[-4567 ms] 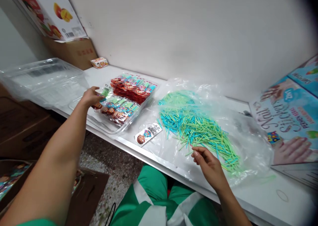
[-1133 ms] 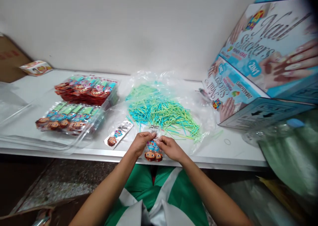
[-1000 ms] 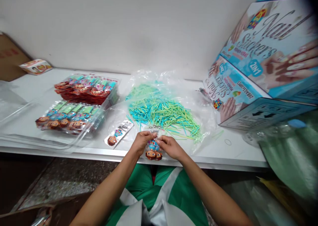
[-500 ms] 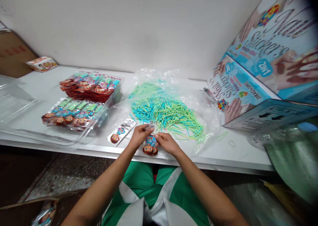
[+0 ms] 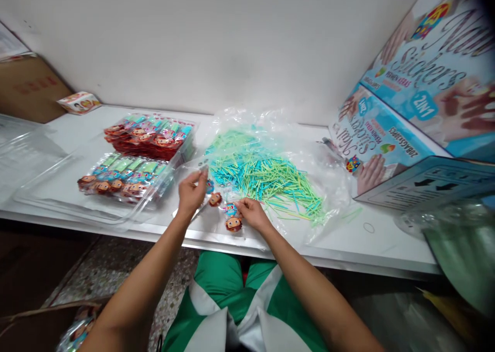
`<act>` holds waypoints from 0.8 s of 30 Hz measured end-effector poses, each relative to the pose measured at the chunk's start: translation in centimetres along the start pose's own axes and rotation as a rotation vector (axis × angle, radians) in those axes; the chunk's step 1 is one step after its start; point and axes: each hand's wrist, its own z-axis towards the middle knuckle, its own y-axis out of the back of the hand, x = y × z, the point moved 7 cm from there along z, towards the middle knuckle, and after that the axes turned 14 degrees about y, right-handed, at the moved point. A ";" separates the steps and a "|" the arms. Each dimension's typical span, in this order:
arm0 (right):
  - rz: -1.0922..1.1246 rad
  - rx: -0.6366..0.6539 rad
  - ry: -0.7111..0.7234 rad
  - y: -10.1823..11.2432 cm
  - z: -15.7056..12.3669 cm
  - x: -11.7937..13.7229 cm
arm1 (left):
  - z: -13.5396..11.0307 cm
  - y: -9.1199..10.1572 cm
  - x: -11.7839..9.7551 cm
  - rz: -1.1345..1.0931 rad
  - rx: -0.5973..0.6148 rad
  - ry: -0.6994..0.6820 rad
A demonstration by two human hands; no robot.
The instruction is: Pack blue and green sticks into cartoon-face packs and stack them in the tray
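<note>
My left hand (image 5: 192,192) is closed in a pinch on the upper end of a small clear plastic packet (image 5: 215,199) printed with a brown-haired cartoon figure. A second printed packet (image 5: 233,222) is pinched at its side between thumb and fingers of my right hand (image 5: 253,212), just above the table's front part. The two packets are apart. Beyond the hands lies a loose heap of thin green and blue sticks (image 5: 266,176) on an opened clear plastic bag (image 5: 332,202). A white printed packet under my left hand is mostly hidden.
At the left, a clear plastic tray (image 5: 127,219) holds stacked filled packets (image 5: 143,135) with red edges. Large Nail Stickers boxes (image 5: 386,140) stand at the right. A brown carton (image 5: 31,89) and a small box (image 5: 79,103) sit at the back left.
My hands have moved apart; the left went up and to the left with one packet, while the right keeps another. Two packets that overlapped are now separate. The view has shifted slightly.
</note>
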 end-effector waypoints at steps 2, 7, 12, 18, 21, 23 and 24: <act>-0.071 -0.039 0.015 0.7 0.4 0.6 | 0.1 1.6 -1.4 -0.133 -0.075 -0.081; -0.560 0.053 0.158 5.7 -0.2 2.1 | -1.1 -0.9 -0.6 -0.440 0.198 0.115; -0.761 0.002 0.017 15.8 -4.9 0.3 | -5.2 -7.4 3.5 -0.417 0.469 0.368; -1.215 -0.413 -0.112 23.9 -10.5 1.7 | -9.1 -13.1 6.9 -0.339 0.706 0.469; -1.007 -0.562 -0.368 25.6 -12.3 -0.9 | -9.8 -13.8 7.4 -0.310 0.769 0.434; -0.805 -0.517 -0.476 25.5 -12.2 -3.0 | -9.9 -13.7 7.6 -0.284 0.792 0.414; -0.741 -0.489 -0.476 25.3 -11.7 -3.4 | -9.9 -13.6 7.6 -0.276 0.799 0.405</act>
